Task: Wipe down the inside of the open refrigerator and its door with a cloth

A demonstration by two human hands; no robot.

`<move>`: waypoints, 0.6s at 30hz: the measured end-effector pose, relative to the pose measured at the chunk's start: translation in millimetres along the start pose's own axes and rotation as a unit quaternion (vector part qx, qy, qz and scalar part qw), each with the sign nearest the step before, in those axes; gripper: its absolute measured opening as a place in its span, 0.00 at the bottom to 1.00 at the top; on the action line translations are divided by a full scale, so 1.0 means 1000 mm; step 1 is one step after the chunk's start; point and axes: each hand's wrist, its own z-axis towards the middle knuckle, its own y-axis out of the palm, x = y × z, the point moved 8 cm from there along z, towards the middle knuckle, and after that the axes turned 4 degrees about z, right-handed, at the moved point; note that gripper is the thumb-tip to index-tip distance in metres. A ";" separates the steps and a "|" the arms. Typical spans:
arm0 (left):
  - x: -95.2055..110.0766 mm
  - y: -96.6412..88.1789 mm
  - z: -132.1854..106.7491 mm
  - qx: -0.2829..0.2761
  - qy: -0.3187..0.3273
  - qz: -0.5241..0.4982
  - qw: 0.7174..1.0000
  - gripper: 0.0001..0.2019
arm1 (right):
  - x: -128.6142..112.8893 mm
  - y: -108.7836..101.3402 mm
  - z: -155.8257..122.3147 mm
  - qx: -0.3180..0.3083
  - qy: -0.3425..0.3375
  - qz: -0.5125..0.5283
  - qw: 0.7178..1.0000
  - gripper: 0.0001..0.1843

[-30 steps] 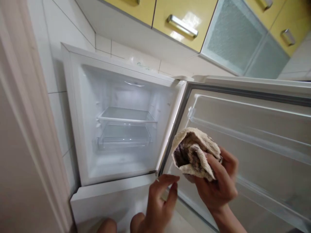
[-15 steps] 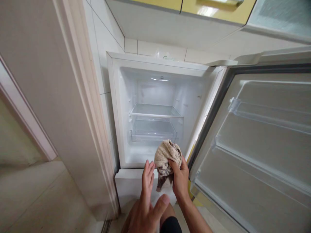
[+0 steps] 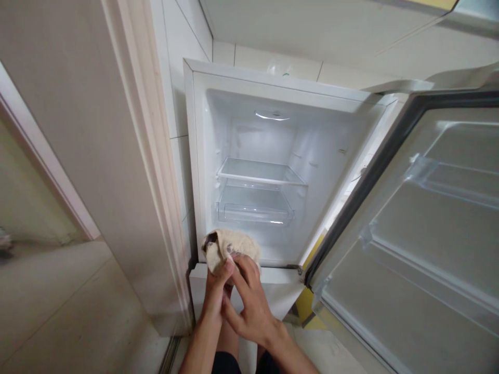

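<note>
Beige and nubbly, with a dark brown patch at one corner, the cloth [image 3: 231,246] is bunched into a ball in front of the bottom lip of the open fridge compartment [image 3: 249,132], low at its left corner. Both hands are on it. The left hand [image 3: 215,291] comes up from below with its fingers curled tight around the underside of the bundle, thumb pressed against the fabric. The right hand [image 3: 249,304] sits just beside it and partly over it, fingers bent and closed on the lower edge of the cloth, so the two hands touch each other.

Inside the white compartment a glass shelf [image 3: 261,172] spans the middle, and a clear drawer [image 3: 253,209] sits right under it. A curved lamp cover [image 3: 272,115] shows on the ceiling of the compartment. The fridge door [image 3: 393,311] stands swung wide to the right, its dark gasket edge running diagonally, with a clear door rack [image 3: 448,179] across its inner face. To the left rise white wall tiles [image 3: 173,78] and a pale door frame [image 3: 146,171], and a light tiled floor [image 3: 58,306] stretches beyond.
</note>
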 end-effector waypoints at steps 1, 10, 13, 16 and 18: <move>-0.001 -0.005 0.005 0.023 -0.005 -0.016 1.000 0.29 | 0.003 0.003 -0.001 -0.016 -0.004 0.025 1.000 0.45; -0.010 -0.049 0.056 0.182 0.057 0.045 0.981 0.27 | 0.083 -0.001 -0.033 0.059 0.137 0.294 0.944 0.38; -0.017 -0.070 0.079 0.232 0.131 0.227 0.937 0.32 | 0.140 -0.005 -0.064 0.098 0.207 0.243 0.943 0.33; -0.034 -0.067 0.110 0.203 0.204 0.446 0.848 0.37 | 0.208 -0.003 -0.104 0.107 0.276 0.122 0.947 0.31; -0.053 -0.056 0.133 0.154 0.227 0.544 0.793 0.36 | 0.245 -0.001 -0.126 0.105 0.292 0.026 0.950 0.30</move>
